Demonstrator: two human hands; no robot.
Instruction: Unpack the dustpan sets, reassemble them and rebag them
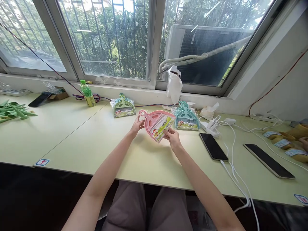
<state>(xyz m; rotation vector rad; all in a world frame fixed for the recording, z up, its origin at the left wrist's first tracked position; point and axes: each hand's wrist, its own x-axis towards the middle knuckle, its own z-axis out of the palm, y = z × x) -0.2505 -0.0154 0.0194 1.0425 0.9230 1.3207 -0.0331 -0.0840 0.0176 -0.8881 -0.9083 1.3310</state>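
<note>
Between my two hands is a pink dustpan and brush set (pixel 157 123) with a green and white label, tilted above the table. My left hand (pixel 137 126) grips its left edge near the handle. On the lower right, by the label, the fingers of my right hand (pixel 172 137) are closed on it; part of them is hidden behind the set. Behind to the left stands a wrapped green dustpan set (pixel 124 107). Several teal dustpan sets (pixel 186 117) are stacked just behind my right hand.
A green-capped bottle (pixel 88 93) stands at the back left, with green leaves (pixel 14 110) farther left. On the right lie a phone on a cable (pixel 213 147), a second phone (pixel 268 161), a power strip (pixel 209 126) and several yellow-brown items (pixel 284 141). Windows (pixel 115 38) rise behind.
</note>
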